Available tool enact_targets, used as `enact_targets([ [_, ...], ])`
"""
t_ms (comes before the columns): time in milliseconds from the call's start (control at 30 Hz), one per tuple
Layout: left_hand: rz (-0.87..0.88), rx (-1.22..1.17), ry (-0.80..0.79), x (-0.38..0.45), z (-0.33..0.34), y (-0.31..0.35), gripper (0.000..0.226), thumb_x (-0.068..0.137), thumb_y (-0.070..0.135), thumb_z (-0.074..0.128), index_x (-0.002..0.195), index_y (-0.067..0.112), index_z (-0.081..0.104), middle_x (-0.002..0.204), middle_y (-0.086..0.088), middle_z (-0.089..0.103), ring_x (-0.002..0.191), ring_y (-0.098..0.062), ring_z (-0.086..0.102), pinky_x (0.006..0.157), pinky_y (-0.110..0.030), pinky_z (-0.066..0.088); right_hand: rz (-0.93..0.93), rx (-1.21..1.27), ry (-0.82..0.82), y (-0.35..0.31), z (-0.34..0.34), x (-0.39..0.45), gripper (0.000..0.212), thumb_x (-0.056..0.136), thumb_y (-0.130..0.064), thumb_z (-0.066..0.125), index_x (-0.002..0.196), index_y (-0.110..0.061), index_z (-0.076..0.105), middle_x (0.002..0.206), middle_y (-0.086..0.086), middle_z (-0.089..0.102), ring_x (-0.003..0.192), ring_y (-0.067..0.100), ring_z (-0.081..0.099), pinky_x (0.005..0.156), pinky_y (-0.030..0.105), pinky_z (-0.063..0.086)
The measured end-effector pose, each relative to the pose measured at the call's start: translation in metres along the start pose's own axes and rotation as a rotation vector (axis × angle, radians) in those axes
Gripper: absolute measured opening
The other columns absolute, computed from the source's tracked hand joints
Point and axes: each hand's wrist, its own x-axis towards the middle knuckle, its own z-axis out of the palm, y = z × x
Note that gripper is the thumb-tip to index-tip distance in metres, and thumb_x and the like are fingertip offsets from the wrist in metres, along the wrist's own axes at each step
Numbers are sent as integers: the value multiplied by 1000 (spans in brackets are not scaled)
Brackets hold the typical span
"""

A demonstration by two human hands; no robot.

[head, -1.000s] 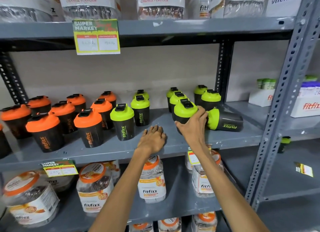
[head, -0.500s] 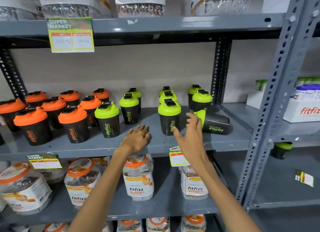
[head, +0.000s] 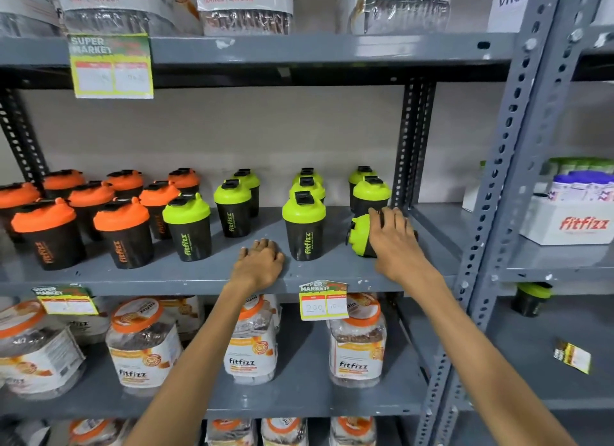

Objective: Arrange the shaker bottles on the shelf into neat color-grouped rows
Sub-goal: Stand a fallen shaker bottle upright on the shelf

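Black shaker bottles stand on the grey middle shelf. Several orange-lidded bottles fill the left side. Green-lidded bottles stand in columns to the right, one at the front and another further left. One green-lidded bottle lies on its side at the right end, lid pointing left. My right hand rests over this fallen bottle's black body, fingers curled on it. My left hand lies flat on the shelf's front edge, holding nothing.
A perforated grey upright bounds the shelf on the right. Price tags hang from the shelf edges. Fitfizz jars fill the shelf below, packets the shelf above. A white Fitfizz box sits in the neighbouring bay.
My right hand let go of the front green-lidded bottle, which now stands upright, and moved right onto the fallen bottle. My left hand stayed on the shelf edge.
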Motion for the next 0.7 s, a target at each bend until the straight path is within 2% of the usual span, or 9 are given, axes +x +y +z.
enact_targets([
  [100,-6,21,19,-2,2,2,52,105,34,25,147,7,38,161,-14,31,151,-26,27,124,-48,15,25,-30,-13,-4,8,7,98,75,6,65,154,-1,8,151,23,29,142,43,27,117,57,24],
  [200,-5,31,27,-3,3,1,54,104,36,23,150,9,35,163,-13,27,152,-26,24,124,-47,14,-6,-62,84,0,15,9,100,72,0,72,153,-3,15,143,17,41,131,36,43,111,51,34],
  [333,-5,30,42,-2,6,-1,54,104,37,23,150,10,35,163,-12,27,152,-25,24,124,-46,14,-55,37,161,8,22,1,103,68,-12,79,152,-8,21,142,12,44,129,32,45,110,45,37],
  [400,-9,25,47,-1,7,-2,55,104,38,23,150,10,35,164,-12,28,152,-25,24,124,-46,14,-63,250,220,11,23,-3,104,66,-15,80,152,-10,22,140,11,44,129,31,44,109,43,37],
  [467,-8,26,53,-1,8,-2,55,104,38,23,150,11,35,163,-12,28,152,-25,25,124,-46,14,-51,578,277,13,20,-6,101,66,-14,80,150,-14,25,139,9,44,127,27,43,107,36,39],
  [533,-7,28,54,-1,8,-2,54,103,39,24,148,12,37,162,-11,30,151,-25,27,124,-46,15,-21,880,308,14,16,-6,96,66,-14,81,146,-20,29,137,2,46,121,12,45,100,16,38],
  [600,-2,27,65,-1,9,-2,50,103,39,25,142,14,44,158,-10,38,147,-26,33,122,-46,18,48,1070,332,15,15,-6,91,65,-18,83,141,-24,34,125,-9,52,107,-4,46,85,-1,35],
  [667,1,28,73,-2,9,-2,47,103,39,26,137,15,47,154,-9,42,145,-26,36,121,-46,20,133,1192,340,16,18,-4,88,65,-20,84,139,-25,38,118,-11,56,102,-4,51,81,1,38],
  [700,2,26,74,-2,9,-2,47,103,39,26,138,15,46,155,-8,41,145,-25,35,121,-46,20,164,1233,336,16,21,-2,87,65,-20,85,138,-24,39,118,-10,57,103,0,54,83,8,41],
])
